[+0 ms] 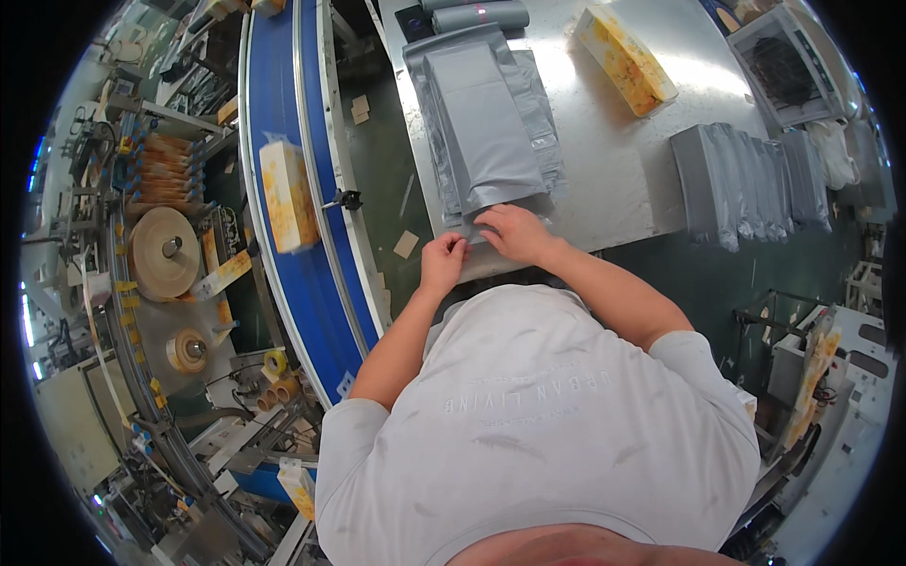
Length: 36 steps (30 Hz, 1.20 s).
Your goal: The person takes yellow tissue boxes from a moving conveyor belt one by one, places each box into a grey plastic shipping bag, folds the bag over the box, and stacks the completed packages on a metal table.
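Note:
A stack of flat grey plastic mailing bags (486,113) lies near the left side of the metal table, its open end toward me. My left hand (444,262) is closed in a pinch at the near left corner of the top bag's edge. Beside it, my right hand (512,233) bends its fingers over the same near edge, with the fingertips at the bag's lip. What lies under those fingertips is partly hidden. Farther back on the table rests a yellow-and-white patterned box-shaped pack (627,61), apart from both hands.
Filled grey bags (725,184) stand in a row at the table's right edge. Rolled grey bags (481,16) lie at the back. Left of the metal table (604,170), a blue conveyor belt (274,104) carries another patterned pack (289,196). Machinery with a large reel (156,259) stands beyond.

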Each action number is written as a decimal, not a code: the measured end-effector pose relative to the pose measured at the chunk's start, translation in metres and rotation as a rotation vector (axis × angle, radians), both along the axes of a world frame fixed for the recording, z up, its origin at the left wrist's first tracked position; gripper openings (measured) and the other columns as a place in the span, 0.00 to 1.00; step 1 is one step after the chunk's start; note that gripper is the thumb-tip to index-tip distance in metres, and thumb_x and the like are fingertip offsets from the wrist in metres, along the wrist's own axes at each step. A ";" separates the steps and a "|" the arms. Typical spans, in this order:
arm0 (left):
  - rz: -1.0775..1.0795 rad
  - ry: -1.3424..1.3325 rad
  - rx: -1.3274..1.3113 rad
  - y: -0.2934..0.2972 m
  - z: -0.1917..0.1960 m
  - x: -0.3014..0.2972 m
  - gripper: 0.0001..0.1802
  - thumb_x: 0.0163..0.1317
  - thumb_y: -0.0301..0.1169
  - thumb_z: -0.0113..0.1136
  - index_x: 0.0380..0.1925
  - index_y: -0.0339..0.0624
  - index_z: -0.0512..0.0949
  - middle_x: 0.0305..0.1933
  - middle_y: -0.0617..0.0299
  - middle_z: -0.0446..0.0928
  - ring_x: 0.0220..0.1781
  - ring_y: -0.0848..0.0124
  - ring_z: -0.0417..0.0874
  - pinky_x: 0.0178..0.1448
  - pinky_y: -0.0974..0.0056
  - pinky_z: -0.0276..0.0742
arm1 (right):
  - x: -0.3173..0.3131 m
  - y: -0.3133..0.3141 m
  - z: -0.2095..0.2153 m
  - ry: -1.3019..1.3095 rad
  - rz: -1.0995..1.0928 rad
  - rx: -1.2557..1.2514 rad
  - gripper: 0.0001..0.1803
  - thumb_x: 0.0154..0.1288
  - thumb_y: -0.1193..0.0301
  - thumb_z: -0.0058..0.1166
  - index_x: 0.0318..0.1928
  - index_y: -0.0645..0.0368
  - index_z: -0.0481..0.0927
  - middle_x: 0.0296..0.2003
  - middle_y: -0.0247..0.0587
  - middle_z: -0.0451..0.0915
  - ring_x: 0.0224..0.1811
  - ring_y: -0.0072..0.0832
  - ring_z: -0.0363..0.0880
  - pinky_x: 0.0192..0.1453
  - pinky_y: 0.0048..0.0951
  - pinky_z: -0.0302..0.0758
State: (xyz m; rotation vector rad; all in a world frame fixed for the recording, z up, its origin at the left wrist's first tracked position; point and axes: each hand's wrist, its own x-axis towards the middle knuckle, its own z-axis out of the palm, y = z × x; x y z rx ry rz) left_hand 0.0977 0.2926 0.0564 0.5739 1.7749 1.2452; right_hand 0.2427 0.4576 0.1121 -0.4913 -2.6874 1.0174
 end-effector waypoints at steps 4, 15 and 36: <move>-0.116 0.194 0.011 -0.002 0.005 -0.004 0.08 0.71 0.26 0.64 0.44 0.33 0.87 0.33 0.59 0.87 0.34 0.73 0.85 0.43 0.65 0.82 | -0.025 -0.007 -0.002 -0.088 0.065 -0.042 0.11 0.66 0.64 0.64 0.46 0.53 0.84 0.45 0.45 0.86 0.47 0.48 0.85 0.50 0.47 0.81; -0.262 0.297 0.059 -0.002 0.013 0.024 0.08 0.67 0.28 0.66 0.41 0.36 0.87 0.33 0.54 0.87 0.31 0.67 0.85 0.39 0.61 0.81 | 0.160 -0.007 -0.034 -0.098 -0.320 -0.333 0.05 0.63 0.72 0.65 0.37 0.58 0.83 0.32 0.45 0.83 0.33 0.39 0.83 0.39 0.37 0.80; -0.940 1.265 0.457 0.045 0.065 -0.042 0.07 0.60 0.26 0.62 0.36 0.38 0.76 0.68 0.49 0.78 0.74 0.56 0.76 0.80 0.50 0.69 | 0.087 0.150 0.005 0.168 0.532 0.353 0.09 0.63 0.71 0.62 0.44 0.55 0.87 0.46 0.38 0.87 0.51 0.39 0.85 0.58 0.42 0.82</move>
